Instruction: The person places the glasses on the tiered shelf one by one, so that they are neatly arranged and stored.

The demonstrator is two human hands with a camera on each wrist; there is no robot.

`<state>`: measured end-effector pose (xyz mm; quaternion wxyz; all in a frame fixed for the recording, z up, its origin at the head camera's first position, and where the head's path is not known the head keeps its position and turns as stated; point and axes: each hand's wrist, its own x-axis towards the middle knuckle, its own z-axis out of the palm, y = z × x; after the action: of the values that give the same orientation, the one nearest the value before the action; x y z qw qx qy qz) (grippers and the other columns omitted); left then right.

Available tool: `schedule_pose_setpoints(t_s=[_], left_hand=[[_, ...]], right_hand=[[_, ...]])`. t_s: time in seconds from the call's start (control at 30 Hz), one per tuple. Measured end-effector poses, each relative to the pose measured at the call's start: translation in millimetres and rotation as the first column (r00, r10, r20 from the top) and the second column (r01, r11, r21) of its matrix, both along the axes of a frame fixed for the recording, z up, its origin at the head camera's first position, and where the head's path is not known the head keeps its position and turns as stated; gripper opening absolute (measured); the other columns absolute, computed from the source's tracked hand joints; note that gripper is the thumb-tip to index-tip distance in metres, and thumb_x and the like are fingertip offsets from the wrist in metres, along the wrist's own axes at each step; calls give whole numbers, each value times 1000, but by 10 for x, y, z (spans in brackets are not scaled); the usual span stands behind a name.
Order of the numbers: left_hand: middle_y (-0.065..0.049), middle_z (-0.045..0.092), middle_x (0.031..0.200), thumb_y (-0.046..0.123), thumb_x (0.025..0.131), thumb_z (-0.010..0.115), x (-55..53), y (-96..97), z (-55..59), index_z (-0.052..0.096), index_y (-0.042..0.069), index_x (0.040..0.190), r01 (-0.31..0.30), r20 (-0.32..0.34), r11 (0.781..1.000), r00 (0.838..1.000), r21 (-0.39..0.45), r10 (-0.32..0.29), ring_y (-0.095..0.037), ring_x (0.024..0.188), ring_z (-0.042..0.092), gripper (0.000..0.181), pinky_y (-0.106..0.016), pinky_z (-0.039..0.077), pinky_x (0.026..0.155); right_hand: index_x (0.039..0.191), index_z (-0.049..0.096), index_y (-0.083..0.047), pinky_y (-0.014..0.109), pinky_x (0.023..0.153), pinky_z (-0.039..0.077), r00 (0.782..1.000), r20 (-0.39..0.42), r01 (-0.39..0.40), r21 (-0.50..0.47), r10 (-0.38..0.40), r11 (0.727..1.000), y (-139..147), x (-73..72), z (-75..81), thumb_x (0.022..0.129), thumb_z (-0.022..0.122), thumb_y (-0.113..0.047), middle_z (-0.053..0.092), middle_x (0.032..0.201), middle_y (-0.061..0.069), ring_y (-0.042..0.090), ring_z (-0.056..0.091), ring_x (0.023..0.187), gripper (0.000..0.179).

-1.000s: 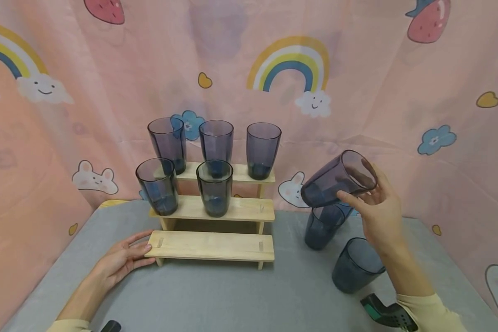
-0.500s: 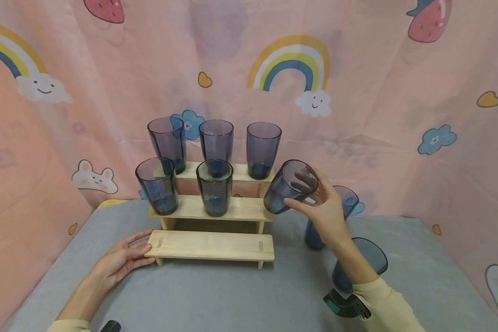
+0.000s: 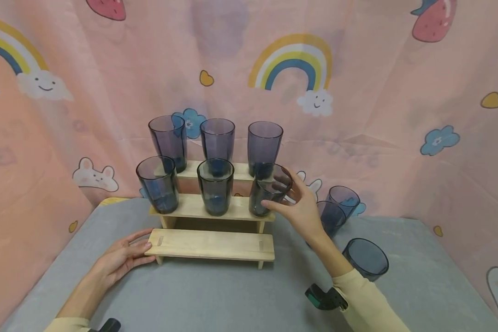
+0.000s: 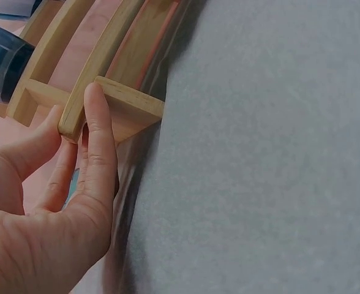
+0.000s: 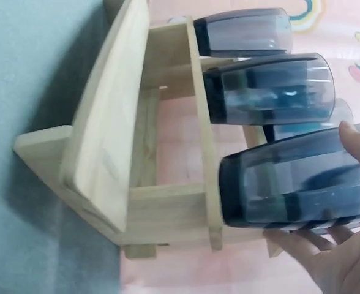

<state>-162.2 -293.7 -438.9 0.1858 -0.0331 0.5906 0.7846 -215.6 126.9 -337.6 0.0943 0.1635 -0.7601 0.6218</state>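
My right hand point(image 3: 300, 212) grips a dark tinted glass tumbler point(image 3: 262, 196) with thumb and fingers round its side. The tumbler stands upright at the right end of the middle tier of a wooden step rack point(image 3: 209, 244). In the right wrist view its base point(image 5: 230, 193) meets the edge of that tier, as far as can be seen. My left hand point(image 3: 122, 260) holds the left end of the rack's lowest tier. Seen from the left wrist, the thumb and fingers point(image 4: 97, 147) pinch the board's end. Two like tumblers point(image 3: 215, 189) share the middle tier.
Three tumblers point(image 3: 265, 143) stand on the top tier, close behind the held one. Right of the rack, three more point(image 3: 365, 256) are on the grey tabletop point(image 3: 216, 299), partly behind my right arm. A pink patterned curtain point(image 3: 365, 83) hangs behind.
My right hand has carried the tumbler leftward from above the other glasses on the right to the middle tier, turning it from tilted to upright. The left hand keeps its hold on the rack.
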Motion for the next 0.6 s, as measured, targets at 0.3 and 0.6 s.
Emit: schedule_pose_setpoints(t_s=[0.3,0.6], left_hand=[[1,59,116,6,98,59,-7,9,9,5,-1,156,-8,11,1000,1000,-5,8,-18,104,64,79,-38,56,92],[1,59,115,6,98,59,-10,20,13,7,0,156,-19,18,1000,1000,-5,19,-18,104,64,77,-39,56,92]], right_hand=[[152,36,-27,38,94,55,1000,11,20,119,-21,993,-65,-18,76,77,86,-19,45,135,9,29,58,120,90],[153,33,-23,43,97,53,999,30,27,173,-32,984,-69,-62,118,79,84,-21,48,135,10,36,53,125,91]])
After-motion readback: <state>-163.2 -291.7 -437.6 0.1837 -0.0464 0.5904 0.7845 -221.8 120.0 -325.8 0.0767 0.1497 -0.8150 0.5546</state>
